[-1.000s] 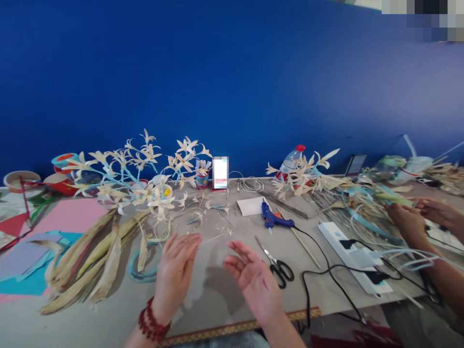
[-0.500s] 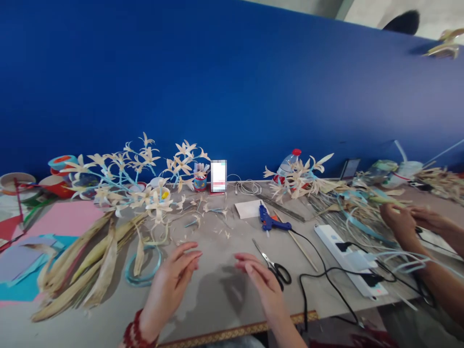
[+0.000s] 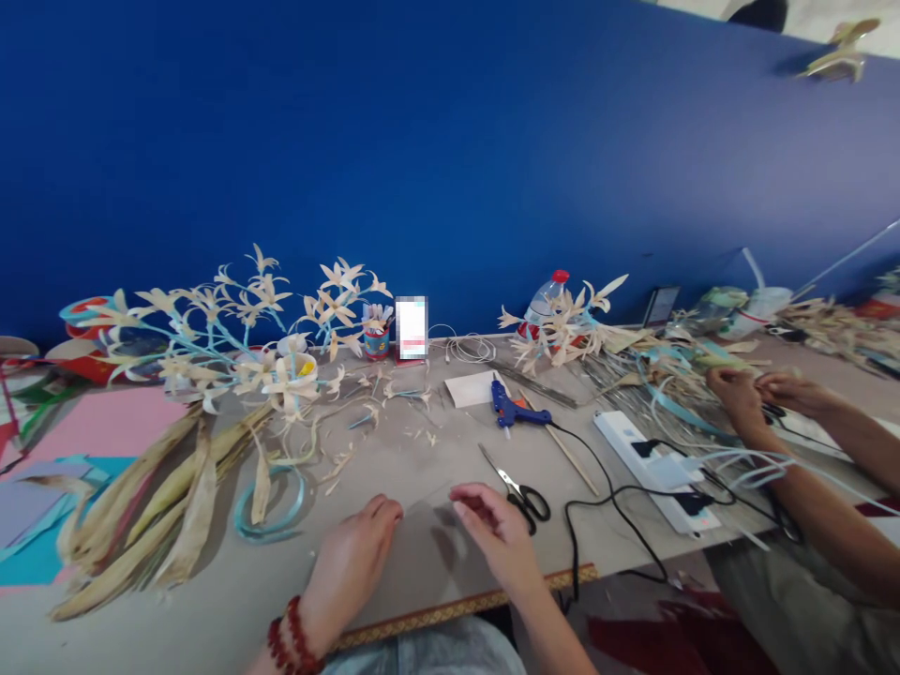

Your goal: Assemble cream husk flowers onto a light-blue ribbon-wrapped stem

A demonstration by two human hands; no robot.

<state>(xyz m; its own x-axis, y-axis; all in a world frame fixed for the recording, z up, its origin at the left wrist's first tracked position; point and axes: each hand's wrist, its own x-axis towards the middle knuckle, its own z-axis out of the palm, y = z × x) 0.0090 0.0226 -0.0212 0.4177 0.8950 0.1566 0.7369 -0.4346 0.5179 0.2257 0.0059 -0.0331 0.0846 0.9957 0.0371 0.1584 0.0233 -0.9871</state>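
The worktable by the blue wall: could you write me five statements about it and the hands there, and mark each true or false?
1. The scissors lie near the right hand. True.
2. The blue glue gun is held in the left hand. False: it lies on the table, in no one's hand.
3. A red beaded bracelet is on the left wrist. True.
4. The bottle near the wall has a green cap. False: its cap is red.
5. The light-blue coil lies to the right of the scissors. False: it lies to the left of the left hand.
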